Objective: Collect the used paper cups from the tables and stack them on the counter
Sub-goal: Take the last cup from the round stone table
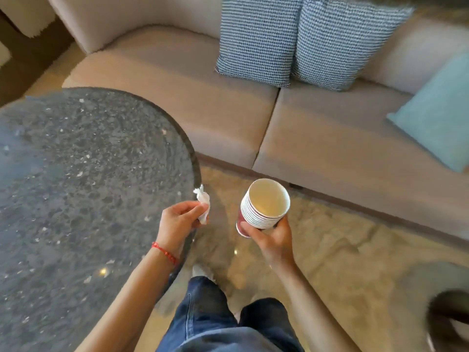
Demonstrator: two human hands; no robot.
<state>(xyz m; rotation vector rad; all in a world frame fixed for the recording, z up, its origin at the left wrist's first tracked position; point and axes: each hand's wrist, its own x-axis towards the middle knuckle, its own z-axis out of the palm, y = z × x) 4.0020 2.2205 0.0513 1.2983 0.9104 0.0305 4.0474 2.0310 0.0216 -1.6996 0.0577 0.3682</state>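
A stack of several nested paper cups, red outside and cream inside, tilts toward me in the middle of the view. My right hand grips the stack from below, fingers curled round its red base. To its left, my left hand pinches a crumpled white napkin between thumb and fingers, right at the rim of the round table. A red string bracelet sits on my left wrist.
A round dark speckled stone table fills the left. A beige sofa runs across the back with two houndstooth cushions and a teal cushion. A tan rug lies underfoot. A dark round object sits bottom right.
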